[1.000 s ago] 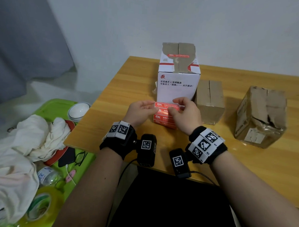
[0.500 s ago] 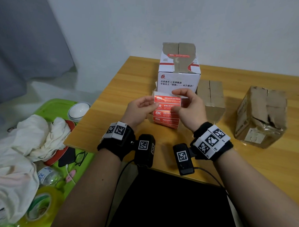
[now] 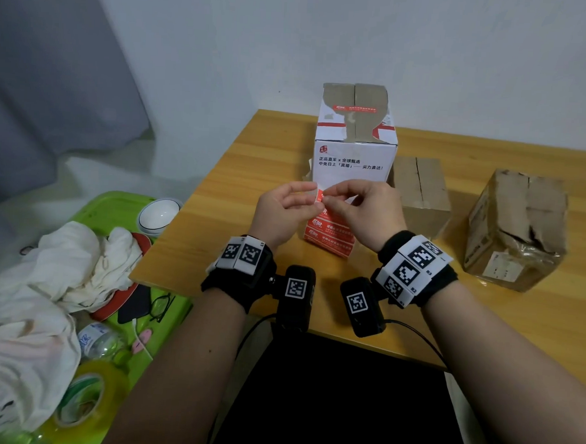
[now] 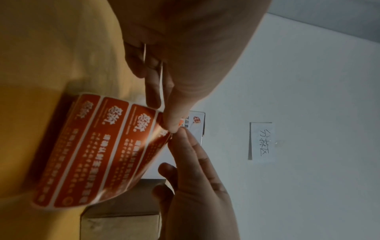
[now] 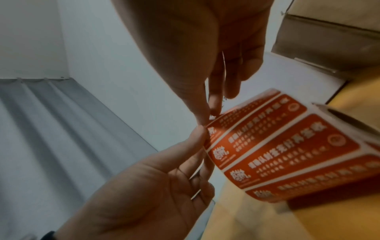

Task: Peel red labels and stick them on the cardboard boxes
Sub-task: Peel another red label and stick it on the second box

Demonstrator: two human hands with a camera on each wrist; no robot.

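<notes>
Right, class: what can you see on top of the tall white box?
On the white box, one red label is stuck across the seam of the closed brown flaps. The flaps cover whatever is inside, so that cannot be seen.

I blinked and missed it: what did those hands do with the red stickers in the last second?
The label strip was drawn upward. The right hand slid its fingers from the strip's right end to its left corner, meeting the left hand; both pinch it there. The white box stayed put.

red label strip curves upward before the tall white box.
</notes>
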